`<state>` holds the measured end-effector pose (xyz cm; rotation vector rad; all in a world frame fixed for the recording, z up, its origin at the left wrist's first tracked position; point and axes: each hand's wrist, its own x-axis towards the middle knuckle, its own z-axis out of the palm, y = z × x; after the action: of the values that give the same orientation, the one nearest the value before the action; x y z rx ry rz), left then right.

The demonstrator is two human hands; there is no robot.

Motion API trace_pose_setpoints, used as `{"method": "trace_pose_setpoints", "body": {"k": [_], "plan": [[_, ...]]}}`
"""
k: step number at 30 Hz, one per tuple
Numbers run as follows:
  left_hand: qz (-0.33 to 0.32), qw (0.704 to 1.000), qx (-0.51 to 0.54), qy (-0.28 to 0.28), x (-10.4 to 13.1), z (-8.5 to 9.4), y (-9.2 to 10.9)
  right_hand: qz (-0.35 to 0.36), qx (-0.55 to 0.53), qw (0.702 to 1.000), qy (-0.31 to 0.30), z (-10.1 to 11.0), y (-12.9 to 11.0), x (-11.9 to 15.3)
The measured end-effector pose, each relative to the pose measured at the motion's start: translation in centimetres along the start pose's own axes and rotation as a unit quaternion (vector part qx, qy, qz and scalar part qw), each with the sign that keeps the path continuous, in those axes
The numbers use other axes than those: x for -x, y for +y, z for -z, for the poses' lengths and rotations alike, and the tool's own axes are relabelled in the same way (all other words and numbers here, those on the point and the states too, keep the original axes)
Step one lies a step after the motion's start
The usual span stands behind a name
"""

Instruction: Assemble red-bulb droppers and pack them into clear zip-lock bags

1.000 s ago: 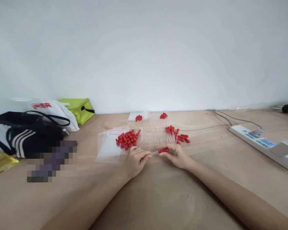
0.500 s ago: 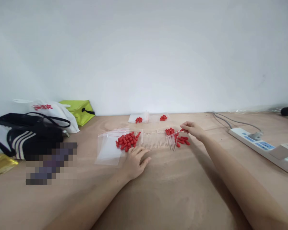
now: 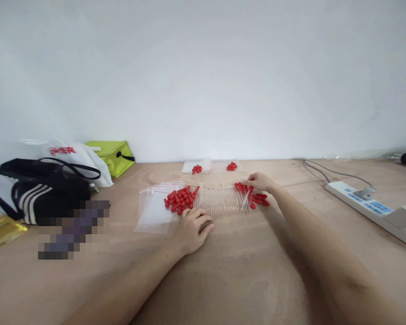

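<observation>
Couldn't see inside the right hand at the red bulbs; lost part of the power strip past the right edge; found a dark object pixelated beyond naming.

2 bare forearms; perhaps 1 mole on the left.

I count four groups of red, bulb-shaped, rubbery caps; overlap prevents a total. I cannot number the dense, slim, clear tubes. Single items: one black striped bag, one lime-green boxy bag, one white plastic bag, one white rectangular plastic power strip.
</observation>
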<state>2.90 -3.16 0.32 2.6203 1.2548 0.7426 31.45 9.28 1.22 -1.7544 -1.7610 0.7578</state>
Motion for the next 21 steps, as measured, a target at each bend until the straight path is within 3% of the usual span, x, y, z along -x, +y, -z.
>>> {"method": "trace_pose_setpoints", "body": {"k": [5, 8, 10, 17, 21], "plan": [[0.002, 1.000, -0.014, 0.018, 0.1, -0.1, -0.1, -0.013, 0.060, 0.995, 0.083, -0.7, -0.2, 0.4], [0.007, 0.999, -0.033, 0.043, 0.2, -0.3, -0.3, -0.005, 0.097, 0.984, 0.151, -0.5, 0.2, 1.4], [0.014, 0.996, -0.049, 0.067, 0.2, -0.4, -0.4, 0.005, 0.114, 0.980, 0.165, -0.2, 0.7, 2.5], [0.060, 0.985, -0.108, 0.120, -0.4, -0.9, -0.1, 0.021, 0.144, 0.988, 0.044, 1.0, 2.4, 5.8], [0.088, 0.978, -0.139, 0.125, -1.0, -0.7, -0.4, 0.014, 0.153, 0.988, 0.025, 0.8, 2.0, 6.1]]}}
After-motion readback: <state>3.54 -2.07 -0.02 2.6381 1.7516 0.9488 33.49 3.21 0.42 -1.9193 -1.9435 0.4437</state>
